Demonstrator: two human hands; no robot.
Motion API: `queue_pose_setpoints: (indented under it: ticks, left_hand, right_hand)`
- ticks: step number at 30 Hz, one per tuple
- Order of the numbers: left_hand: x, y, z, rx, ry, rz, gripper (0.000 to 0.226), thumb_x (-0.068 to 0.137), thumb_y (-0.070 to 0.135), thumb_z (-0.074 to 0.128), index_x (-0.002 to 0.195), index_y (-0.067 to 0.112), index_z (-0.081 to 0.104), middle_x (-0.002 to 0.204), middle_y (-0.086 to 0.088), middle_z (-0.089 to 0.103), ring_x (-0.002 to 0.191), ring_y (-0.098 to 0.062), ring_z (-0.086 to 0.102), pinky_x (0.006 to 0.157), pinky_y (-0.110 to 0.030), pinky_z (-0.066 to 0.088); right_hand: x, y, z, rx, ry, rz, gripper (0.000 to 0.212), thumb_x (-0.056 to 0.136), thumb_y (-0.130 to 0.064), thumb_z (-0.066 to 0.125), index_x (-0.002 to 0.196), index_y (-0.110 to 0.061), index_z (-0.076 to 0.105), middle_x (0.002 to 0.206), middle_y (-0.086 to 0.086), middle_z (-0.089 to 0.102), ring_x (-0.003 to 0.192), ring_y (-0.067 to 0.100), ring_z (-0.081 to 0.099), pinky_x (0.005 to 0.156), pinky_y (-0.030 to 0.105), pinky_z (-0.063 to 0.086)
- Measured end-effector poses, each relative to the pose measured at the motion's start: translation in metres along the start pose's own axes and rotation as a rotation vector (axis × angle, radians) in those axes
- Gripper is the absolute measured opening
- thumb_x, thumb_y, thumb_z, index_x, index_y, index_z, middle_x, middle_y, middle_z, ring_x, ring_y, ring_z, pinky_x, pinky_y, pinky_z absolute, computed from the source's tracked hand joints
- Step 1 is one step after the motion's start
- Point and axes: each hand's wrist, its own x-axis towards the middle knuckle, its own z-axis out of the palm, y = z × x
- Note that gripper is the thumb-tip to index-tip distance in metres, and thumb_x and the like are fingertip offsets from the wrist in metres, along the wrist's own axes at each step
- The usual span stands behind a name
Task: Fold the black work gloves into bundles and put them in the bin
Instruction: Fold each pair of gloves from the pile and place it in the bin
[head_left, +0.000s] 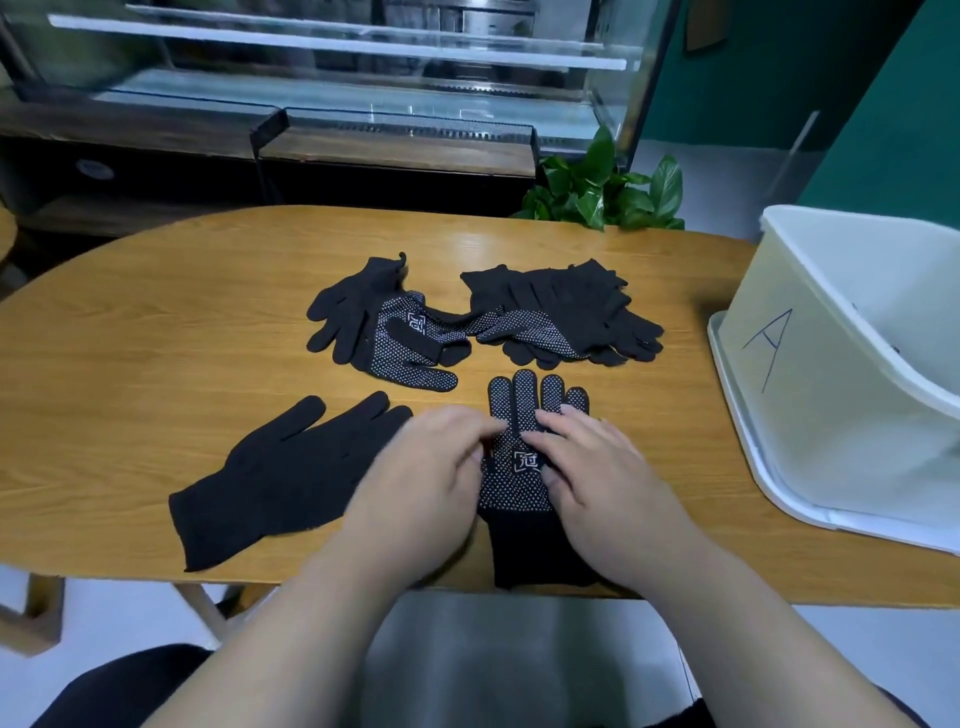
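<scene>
Glove: the dotted glove lies flat at the table's near edge.
Grip: the right hand presses it with flat fingers. The left hand curls at its edge; whether it pinches is unclear.
Handling: probably light, limp knit; best taken at the cuff.

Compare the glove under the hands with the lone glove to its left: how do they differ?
The dotted glove shows white grip dots and a logo; the plain glove shows only black. The dotted glove points straight away; the plain glove lies slanted. The left hand and right hand rest on the dotted glove; the plain glove lies left of them. Both are black, flat on the table.
</scene>
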Motion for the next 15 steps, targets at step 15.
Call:
queue_pose_setpoints:
  ticks: [15]
  left_hand:
    - [0.023,-0.022,-0.003,0.377,-0.076,-0.116,0.041,0.087,0.055,0.052,0.119,0.033,0.065,0.109,0.010,0.048,0.109,-0.017,0.042,0.090,-0.037,0.032]
  right_hand:
    - [0.009,-0.001,-0.018,0.192,0.011,0.140,0.045,0.103,-0.025,0.045,0.147,-0.037,0.044,0.155,-0.025,0.031,0.147,-0.007,0.009,0.113,0.015,0.006]
